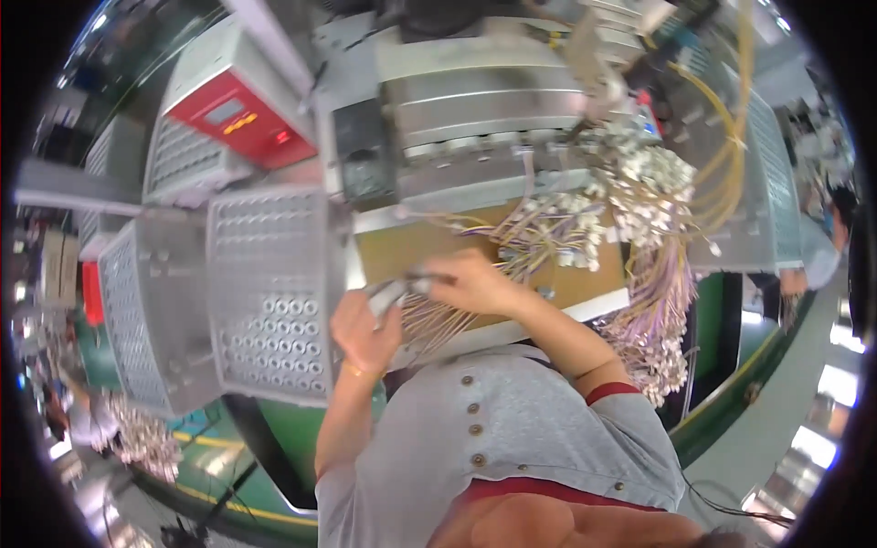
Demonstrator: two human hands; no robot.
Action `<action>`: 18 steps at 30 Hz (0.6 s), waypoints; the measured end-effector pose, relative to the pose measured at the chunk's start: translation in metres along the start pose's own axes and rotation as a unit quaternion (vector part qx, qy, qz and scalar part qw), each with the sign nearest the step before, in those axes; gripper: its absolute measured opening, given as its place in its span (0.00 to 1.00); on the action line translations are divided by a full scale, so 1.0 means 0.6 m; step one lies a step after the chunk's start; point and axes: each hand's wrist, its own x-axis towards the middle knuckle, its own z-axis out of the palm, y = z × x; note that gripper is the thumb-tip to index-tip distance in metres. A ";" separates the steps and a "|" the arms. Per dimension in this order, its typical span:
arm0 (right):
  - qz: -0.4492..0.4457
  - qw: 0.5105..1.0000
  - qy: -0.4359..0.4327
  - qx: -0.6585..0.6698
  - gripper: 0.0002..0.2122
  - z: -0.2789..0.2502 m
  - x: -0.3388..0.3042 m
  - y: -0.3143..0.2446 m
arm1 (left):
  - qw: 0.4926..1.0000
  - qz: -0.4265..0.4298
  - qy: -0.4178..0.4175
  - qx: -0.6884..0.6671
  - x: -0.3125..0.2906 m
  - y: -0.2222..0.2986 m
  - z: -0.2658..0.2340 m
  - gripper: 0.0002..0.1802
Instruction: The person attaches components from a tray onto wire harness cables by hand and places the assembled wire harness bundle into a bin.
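My left hand is closed at the near left corner of a brown work board. A blurred grey-white piece shows at its fingertips; its kind is not clear. Just right of it, my right hand is closed too, fingertips pinched beside a small dark, blurred part. Thin wires fan out beneath and between both hands, over the board's near edge. Farther back on the board lies a bundle of wires with white connectors.
Left of the board stands a grey panel with round holes, near a red-fronted box. A metal machine lines the back. Wire bundles hang over the right side; yellow cables loop above. Other people show at both edges.
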 end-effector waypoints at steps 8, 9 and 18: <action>0.070 0.987 0.077 0.118 0.04 -0.045 -0.025 0.006 | 0.905 -0.195 0.126 0.357 -0.121 -0.251 -0.099 0.14; 0.082 0.983 0.086 0.142 0.05 -0.042 -0.026 0.012 | 0.834 -0.184 0.118 0.506 -0.128 -0.269 -0.112 0.14; 0.085 0.983 0.110 0.120 0.03 -0.020 -0.009 -0.007 | 0.926 -0.325 0.157 0.111 -0.096 -0.213 -0.107 0.18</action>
